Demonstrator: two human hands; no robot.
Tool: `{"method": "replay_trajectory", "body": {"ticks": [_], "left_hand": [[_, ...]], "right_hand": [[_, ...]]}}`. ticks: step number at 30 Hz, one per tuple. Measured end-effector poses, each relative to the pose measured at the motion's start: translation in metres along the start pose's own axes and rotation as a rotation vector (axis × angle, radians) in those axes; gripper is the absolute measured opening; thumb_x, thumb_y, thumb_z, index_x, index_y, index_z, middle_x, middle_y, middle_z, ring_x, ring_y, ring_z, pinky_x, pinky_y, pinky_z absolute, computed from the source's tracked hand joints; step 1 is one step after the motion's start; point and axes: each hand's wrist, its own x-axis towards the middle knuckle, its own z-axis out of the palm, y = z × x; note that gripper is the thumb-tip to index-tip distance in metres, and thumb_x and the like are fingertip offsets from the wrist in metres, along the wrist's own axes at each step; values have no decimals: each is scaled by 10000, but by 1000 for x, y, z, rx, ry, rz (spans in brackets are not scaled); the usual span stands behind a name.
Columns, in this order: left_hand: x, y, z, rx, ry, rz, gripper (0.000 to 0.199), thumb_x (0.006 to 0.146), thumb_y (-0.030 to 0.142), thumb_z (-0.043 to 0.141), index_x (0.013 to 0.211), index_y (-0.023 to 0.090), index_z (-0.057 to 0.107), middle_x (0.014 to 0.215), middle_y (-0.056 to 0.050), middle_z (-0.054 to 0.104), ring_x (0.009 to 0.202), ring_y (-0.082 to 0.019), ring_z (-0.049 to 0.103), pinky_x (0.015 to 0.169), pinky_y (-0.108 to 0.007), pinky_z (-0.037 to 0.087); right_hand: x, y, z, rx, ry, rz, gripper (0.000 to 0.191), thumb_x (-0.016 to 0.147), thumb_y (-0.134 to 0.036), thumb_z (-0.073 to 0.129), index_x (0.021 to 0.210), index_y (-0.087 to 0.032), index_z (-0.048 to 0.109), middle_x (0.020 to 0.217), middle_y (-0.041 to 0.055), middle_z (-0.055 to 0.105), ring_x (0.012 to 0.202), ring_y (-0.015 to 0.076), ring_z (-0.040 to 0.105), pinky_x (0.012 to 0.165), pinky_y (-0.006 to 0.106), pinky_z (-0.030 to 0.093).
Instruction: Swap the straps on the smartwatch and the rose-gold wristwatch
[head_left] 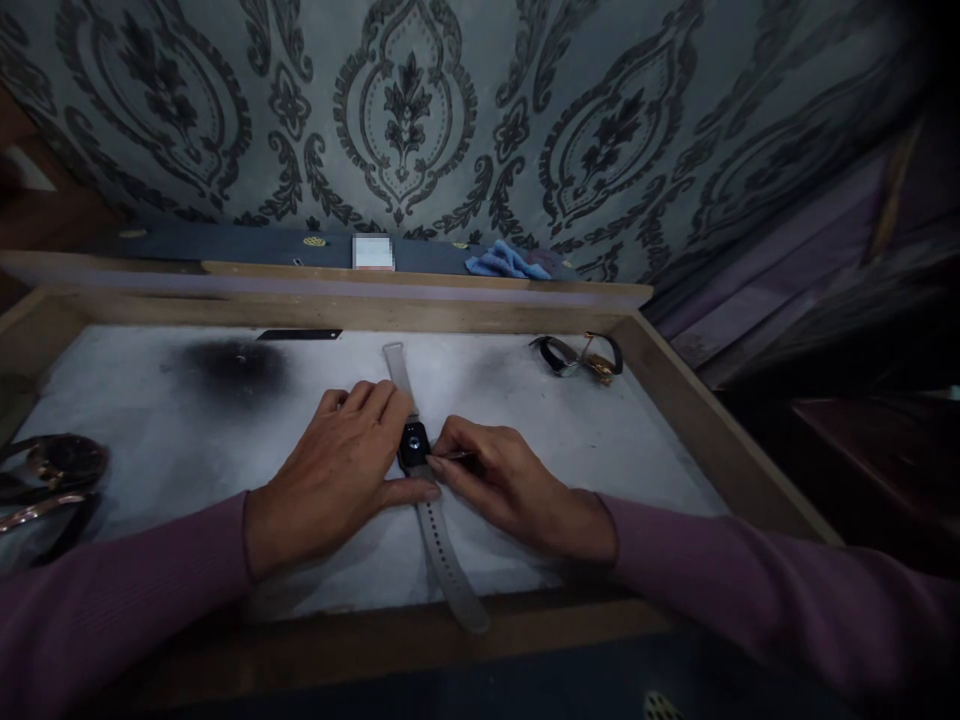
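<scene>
A smartwatch point(414, 443) with a pale grey strap point(446, 560) lies back up, its round sensor showing. My left hand point(341, 455) holds it, fingers along the far left side and thumb across the near strap end. At the watch's right edge, my right hand point(506, 475) pinches a thin dark tool point(459, 456). Most of that tool is hidden by the fingers, so its exact kind cannot be made out. The strap's far half reaches up behind my left fingertips, and its holed half runs over the near edge of the tray.
A wood-rimmed tray point(667, 430) with a white bottom surrounds the work. Wristwatches point(577, 358) lie at its far right, others point(56, 470) at the left. A dark flat blade point(300, 335) rests by the back wall. Beyond are a blue cloth point(506, 260) and a small white box point(373, 252).
</scene>
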Motion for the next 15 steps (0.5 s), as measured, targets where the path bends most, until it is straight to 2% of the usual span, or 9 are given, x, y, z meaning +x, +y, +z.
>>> {"method": "replay_trajectory", "body": {"ticks": [9, 15], "left_hand": [[1, 0, 1, 32, 6, 2, 401, 863, 543, 648, 938, 201, 451, 959, -35, 544, 895, -246, 513, 752, -371, 386], [0, -1, 1, 11, 14, 4, 407, 889, 557, 603, 963, 185, 457, 958, -47, 543, 902, -255, 514, 757, -374, 381]], "right_hand": [[3, 0, -1, -113, -43, -98, 146, 932, -156, 484, 807, -209, 430, 646, -38, 478, 528, 99, 421, 512, 237, 324], [4, -1, -1, -67, 4, -46, 156, 919, -179, 521, 780, -202, 453, 625, -41, 495, 513, 93, 428, 508, 227, 332]]}}
